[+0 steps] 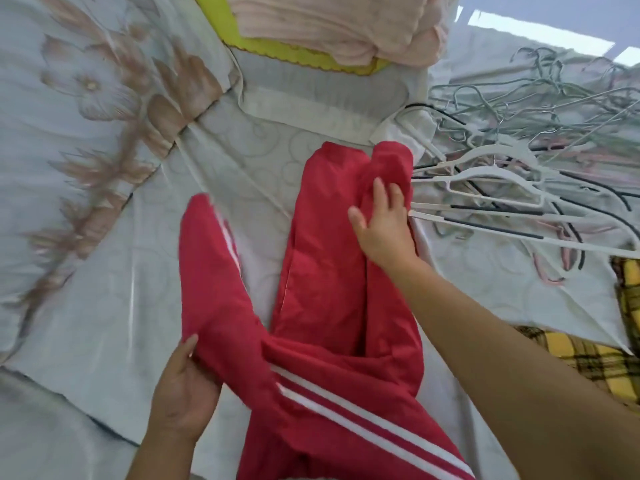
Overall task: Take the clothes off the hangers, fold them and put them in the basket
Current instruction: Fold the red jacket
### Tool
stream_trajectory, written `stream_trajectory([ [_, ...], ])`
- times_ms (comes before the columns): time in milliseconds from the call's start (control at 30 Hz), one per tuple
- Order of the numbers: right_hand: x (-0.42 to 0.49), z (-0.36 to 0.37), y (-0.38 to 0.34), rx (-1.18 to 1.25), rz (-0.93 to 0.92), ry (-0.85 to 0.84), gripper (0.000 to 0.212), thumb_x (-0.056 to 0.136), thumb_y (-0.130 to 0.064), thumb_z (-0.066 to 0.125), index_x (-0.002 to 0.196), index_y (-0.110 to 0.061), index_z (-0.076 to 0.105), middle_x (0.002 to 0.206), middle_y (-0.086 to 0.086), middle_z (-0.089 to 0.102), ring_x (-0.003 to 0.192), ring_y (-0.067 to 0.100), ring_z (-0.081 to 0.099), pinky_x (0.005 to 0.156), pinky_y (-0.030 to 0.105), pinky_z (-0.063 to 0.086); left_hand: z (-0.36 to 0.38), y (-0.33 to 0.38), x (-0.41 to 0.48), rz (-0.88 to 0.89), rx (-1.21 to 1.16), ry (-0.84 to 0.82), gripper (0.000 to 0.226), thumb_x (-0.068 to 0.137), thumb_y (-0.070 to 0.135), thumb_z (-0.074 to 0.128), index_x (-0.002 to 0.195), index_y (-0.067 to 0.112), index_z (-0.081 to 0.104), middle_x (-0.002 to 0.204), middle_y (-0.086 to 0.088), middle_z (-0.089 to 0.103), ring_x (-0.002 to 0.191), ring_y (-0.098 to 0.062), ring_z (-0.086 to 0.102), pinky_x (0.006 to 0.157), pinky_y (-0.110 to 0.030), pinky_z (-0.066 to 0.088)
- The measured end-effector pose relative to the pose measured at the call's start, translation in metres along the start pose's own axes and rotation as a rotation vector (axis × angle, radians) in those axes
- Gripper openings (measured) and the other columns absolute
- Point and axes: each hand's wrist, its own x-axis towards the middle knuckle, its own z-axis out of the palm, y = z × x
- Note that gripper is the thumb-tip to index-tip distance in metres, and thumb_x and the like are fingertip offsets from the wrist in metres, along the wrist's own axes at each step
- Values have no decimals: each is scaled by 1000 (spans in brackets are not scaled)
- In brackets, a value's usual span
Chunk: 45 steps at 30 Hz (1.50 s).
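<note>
Red track pants (322,271) with white side stripes lie spread on the bed, both legs pointing away from me. My left hand (183,386) grips the left leg near its middle and lifts it off the sheet. My right hand (384,223) rests flat with fingers spread on the right leg near its cuff. A yellow-green basket (221,26) stands at the far edge of the bed with folded pink clothes (332,26) piled in it. A heap of bare hangers (519,174), white, grey and black, lies to the right of the pants.
The bed carries a pale sheet (242,161) with swirl patterns and a floral cover (86,133) on the left. A yellow plaid blanket (588,355) shows at the lower right. The hangers touch the right side of the pants' cuff.
</note>
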Motion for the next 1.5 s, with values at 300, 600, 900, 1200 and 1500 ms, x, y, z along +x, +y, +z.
stream_trajectory([
  [300, -53, 7, 66, -11, -262, 163, 50, 96, -30, 33, 140, -7, 41, 152, 11, 29, 139, 25, 27, 115, 35, 22, -8, -7, 16, -50, 43, 12, 49, 50, 55, 82, 91, 28, 77, 106, 3, 71, 92, -10, 69, 77, -32, 57],
  [600, -211, -5, 119, 206, -85, -98, 48, 92, -65, 19, 139, -57, 16, 151, -30, 13, 140, -4, 15, 111, 7, 12, 20, 8, 22, -72, 89, 129, 15, 91, 21, 54, 93, 20, 69, 87, 2, 73, 70, -10, 71, 71, -29, 59],
  [900, -292, 35, 67, -14, -358, -150, 52, 98, -53, 30, 141, -25, 37, 152, 1, 27, 138, 18, 30, 113, 26, 23, 30, 116, 36, 222, 7, -204, 61, 48, 35, 82, 106, 22, 70, 118, 0, 67, 113, -16, 59, 92, -35, 51],
  [1200, -285, 60, 66, -153, -362, -11, 42, 100, -41, 30, 136, -25, 46, 146, 5, 42, 130, 15, 43, 103, 30, 37, 13, 152, 71, 176, -25, -79, 56, 84, 40, 64, 134, 19, 52, 136, -2, 54, 126, -20, 48, 110, -42, 27],
  [1500, -282, 80, 94, -351, -343, -218, 60, 81, -43, 46, 137, -24, 44, 151, 2, 30, 133, 20, 36, 111, 35, 15, 17, 177, 26, 247, 134, -80, 47, 97, 31, 46, 136, 6, 47, 143, -16, 42, 141, -28, 19, 115, -45, 6],
])
